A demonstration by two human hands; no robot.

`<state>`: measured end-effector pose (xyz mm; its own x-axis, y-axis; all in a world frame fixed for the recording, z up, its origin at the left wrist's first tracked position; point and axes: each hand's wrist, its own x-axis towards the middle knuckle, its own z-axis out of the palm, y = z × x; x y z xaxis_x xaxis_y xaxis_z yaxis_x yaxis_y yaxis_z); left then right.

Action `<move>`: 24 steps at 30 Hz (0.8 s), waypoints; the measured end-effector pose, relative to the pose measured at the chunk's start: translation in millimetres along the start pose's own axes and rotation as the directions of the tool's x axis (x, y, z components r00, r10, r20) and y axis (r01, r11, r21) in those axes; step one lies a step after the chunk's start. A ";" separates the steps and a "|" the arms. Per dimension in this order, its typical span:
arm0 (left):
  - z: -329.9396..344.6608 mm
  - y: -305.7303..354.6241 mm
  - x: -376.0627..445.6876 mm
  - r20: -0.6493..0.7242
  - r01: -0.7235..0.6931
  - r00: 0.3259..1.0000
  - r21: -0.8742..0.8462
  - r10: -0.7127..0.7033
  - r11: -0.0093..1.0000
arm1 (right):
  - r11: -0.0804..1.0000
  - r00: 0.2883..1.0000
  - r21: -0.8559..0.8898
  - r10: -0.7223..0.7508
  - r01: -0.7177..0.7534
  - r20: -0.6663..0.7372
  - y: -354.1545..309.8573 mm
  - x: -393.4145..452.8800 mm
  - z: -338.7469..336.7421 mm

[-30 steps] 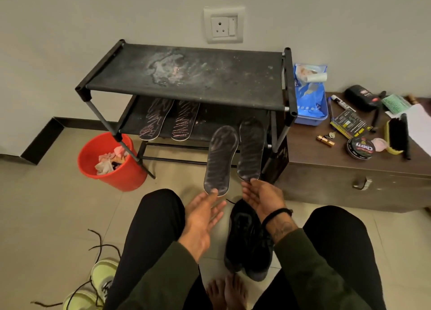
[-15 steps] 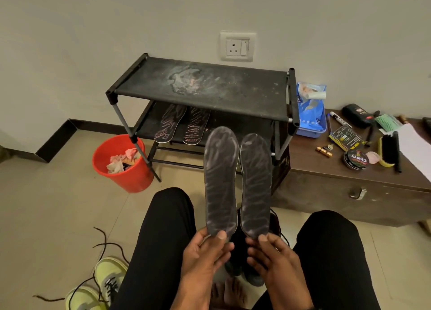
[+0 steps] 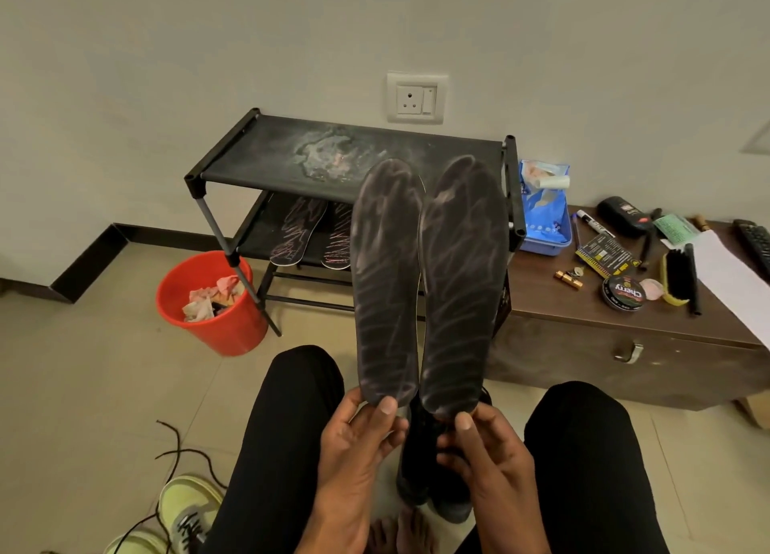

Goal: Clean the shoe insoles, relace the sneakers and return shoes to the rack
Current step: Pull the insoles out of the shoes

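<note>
Seen from the head camera, the person sits with knees apart and holds two dark grey insoles upright, side by side and touching along their inner edges, toes pointing up. The left hand (image 3: 358,441) pinches the heel of the left insole (image 3: 385,278) with the thumb on the near face and the fingers curled behind it; the right hand (image 3: 485,457) pinches the heel of the right insole (image 3: 460,287) in the same way. Both insoles show pale smeared streaks across their faces. Below the hands, between the legs, a pair of black shoes (image 3: 433,487) stands on the tiled floor, partly hidden by the hands. Behind the insoles stands the black shoe rack (image 3: 271,153), its top shelf marked with a whitish stain, and on its lower shelf lie two patterned insoles (image 3: 298,237) side by side. Left of the rack sits a red bucket (image 3: 216,324) holding crumpled rags. At the lower left edge are yellow-green sneakers (image 3: 187,507) with loose black laces (image 3: 183,449) trailing over the floor. Right of the rack, a low brown worktop (image 3: 583,316) carries a blue basket (image 3: 554,237), a round tin of shoe polish (image 3: 623,293), a brush (image 3: 679,274), a marker and some papers. A wall socket (image 3: 416,97) sits above the rack.
</note>
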<state>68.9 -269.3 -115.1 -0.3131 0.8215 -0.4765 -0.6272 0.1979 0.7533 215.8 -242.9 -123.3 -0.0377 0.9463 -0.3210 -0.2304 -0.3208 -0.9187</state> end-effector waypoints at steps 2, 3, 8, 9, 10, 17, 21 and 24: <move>-0.4 0.8 1.5 0.003 -0.006 1.000 -0.010 0.006 1.000 | 1.000 1.000 0.002 -0.021 0.021 0.003 -0.8 -0.4 0.7; -0.2 1.2 2.0 0.005 -0.009 1.000 -0.011 0.009 1.000 | 1.000 1.000 0.008 -0.021 0.021 0.002 -1.2 -0.4 0.8; 1.8 0.0 1.9 0.009 -0.016 1.000 0.001 0.016 1.000 | 1.000 1.000 0.021 -0.017 0.017 0.000 -1.2 1.0 -0.9; 1.9 -0.4 2.0 0.008 -0.017 1.000 0.004 0.017 1.000 | 1.000 1.000 0.022 -0.014 0.014 0.001 -0.9 1.5 -1.3; 1.8 -0.8 2.1 0.008 -0.018 1.000 0.006 0.018 1.000 | 1.000 1.000 0.024 -0.010 0.010 0.001 -0.3 1.9 -1.5; 1.3 -2.0 3.7 0.008 -0.013 1.000 0.017 0.012 1.000 | 1.000 1.000 0.030 -0.005 0.004 0.012 0.7 5.6 -2.2; 1.6 -4.2 3.8 -0.002 -0.006 1.000 0.032 0.006 0.999 | 0.998 1.000 0.050 0.024 -0.024 -0.013 2.4 8.6 -0.1; 2.5 -6.4 5.0 -0.007 0.005 1.000 0.041 -0.005 0.999 | 0.997 0.999 0.057 0.052 -0.051 -0.008 2.6 10.2 1.9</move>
<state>73.2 -265.2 -121.1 -0.3150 0.8166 -0.4836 -0.5994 0.2239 0.7685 212.9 -234.0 -128.5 -0.0418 0.9282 -0.3698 -0.2836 -0.3659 -0.8864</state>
